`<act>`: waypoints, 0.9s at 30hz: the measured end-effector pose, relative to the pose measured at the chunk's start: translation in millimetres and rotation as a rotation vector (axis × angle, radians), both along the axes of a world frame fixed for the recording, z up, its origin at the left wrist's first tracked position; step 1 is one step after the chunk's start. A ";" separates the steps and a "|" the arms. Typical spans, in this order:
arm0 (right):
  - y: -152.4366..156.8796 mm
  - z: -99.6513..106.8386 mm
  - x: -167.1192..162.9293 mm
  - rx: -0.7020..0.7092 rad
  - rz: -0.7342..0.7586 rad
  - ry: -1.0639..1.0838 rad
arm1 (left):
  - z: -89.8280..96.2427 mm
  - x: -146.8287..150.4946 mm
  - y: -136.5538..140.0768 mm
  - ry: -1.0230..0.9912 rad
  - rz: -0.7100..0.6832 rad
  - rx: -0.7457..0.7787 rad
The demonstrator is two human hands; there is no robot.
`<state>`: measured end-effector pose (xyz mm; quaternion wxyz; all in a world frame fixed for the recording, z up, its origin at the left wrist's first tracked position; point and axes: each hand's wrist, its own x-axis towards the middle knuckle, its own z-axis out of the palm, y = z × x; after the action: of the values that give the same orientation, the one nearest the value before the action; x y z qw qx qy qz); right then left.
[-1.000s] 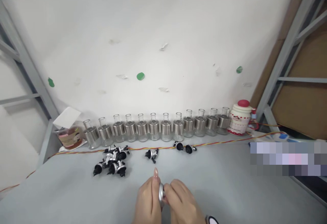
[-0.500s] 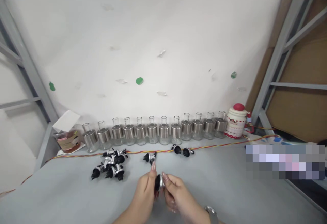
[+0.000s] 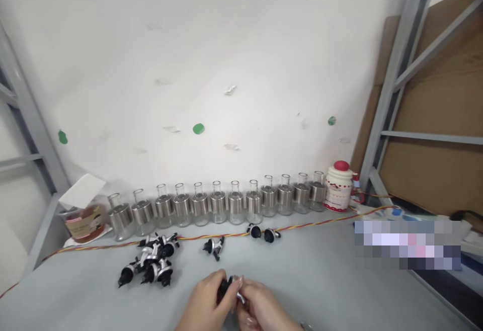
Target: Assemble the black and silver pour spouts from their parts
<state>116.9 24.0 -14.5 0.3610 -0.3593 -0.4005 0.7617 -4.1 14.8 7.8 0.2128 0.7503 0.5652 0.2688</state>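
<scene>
My left hand [image 3: 209, 298] and my right hand [image 3: 260, 303] meet low in the middle, both closed on one black and silver pourer stopper [image 3: 225, 286]. The left fingers wrap its black end, while the right fingertips pinch the silver end. Fingers hide much of it. Just beyond my hands a single pourer stopper [image 3: 213, 246] lies on the grey table [image 3: 302, 275]. Two more stoppers [image 3: 262, 233] rest farther back by the wire. To the left is a heap of several stoppers [image 3: 153, 260].
A row of several glass bottles with metal sleeves [image 3: 218, 204] lines the wall. A cream jar with a red knob [image 3: 338, 190] stands at its right end, a brown-labelled tub [image 3: 85, 224] at its left. A twisted red and yellow wire [image 3: 309, 225] crosses the table. Grey posts [image 3: 392, 74] flank both sides.
My hands have come closer together and sit lower in view. The stopper between them has turned, its silver end now pointing down to the right. The camera view has shifted slightly.
</scene>
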 end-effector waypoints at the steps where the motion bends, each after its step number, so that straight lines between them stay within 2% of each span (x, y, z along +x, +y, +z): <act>1: 0.0 -1.2 -0.4 0.000 -0.008 0.001 | 0.5 -0.3 -0.2 0.011 0.011 0.003; 6: -2.5 -0.1 -1.5 -0.039 -0.045 0.013 | 6.9 -2.2 -2.2 0.052 0.010 0.016; 12: -5.6 10.2 1.3 -0.157 -0.002 0.066 | 10.6 -0.5 -5.0 -0.006 -0.036 -0.028; 22: -14.0 13.8 -0.9 -0.108 -0.089 0.117 | 11.6 -1.8 -7.7 -0.058 -0.017 0.033; 25: -12.2 13.3 0.0 -0.065 -0.074 0.157 | 10.1 -2.9 -3.8 -0.210 -0.004 0.004; 27: -9.9 16.1 3.0 -0.056 -0.049 0.172 | 8.1 -2.8 1.1 -0.421 0.042 -0.115</act>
<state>119.9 14.1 1.6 0.4024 -0.3121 -0.3378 0.7916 -6.9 15.9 15.9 0.3629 0.6523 0.5380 0.3915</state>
